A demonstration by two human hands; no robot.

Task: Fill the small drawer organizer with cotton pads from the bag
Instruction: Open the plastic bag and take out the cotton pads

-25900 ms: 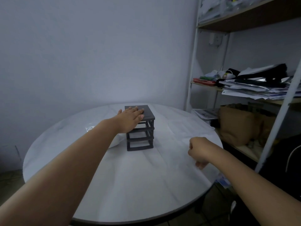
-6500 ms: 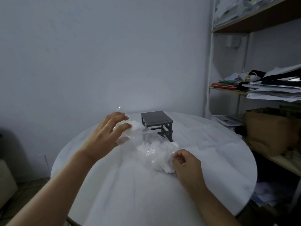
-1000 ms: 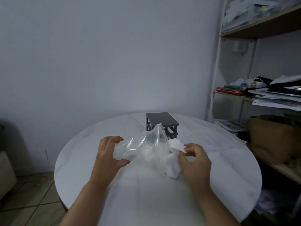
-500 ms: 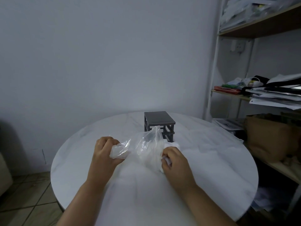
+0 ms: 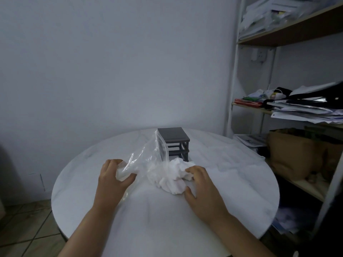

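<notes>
- Well, head view, the hands: the left hand point(image 5: 113, 179) has fingers and thumb curled round the near end of the bag point(image 5: 146, 158), pinching the plastic. The right hand point(image 5: 200, 186) is cupped on the pads point(image 5: 172, 173), with its fingers bent over the heap and its thumb on the near side.
- Head view, the things: the pads lie in a loose white heap on the table point(image 5: 241, 191), at the bag's mouth and just in front of the organizer point(image 5: 175, 141). The organizer stands upright, untouched (I cannot tell whether any drawer holds pads).
- To do this step well, I judge: keep the bag pinned, gather a small flat stack rather than a crumpled fistful, and carry it straight to one drawer so nothing scatters.
</notes>
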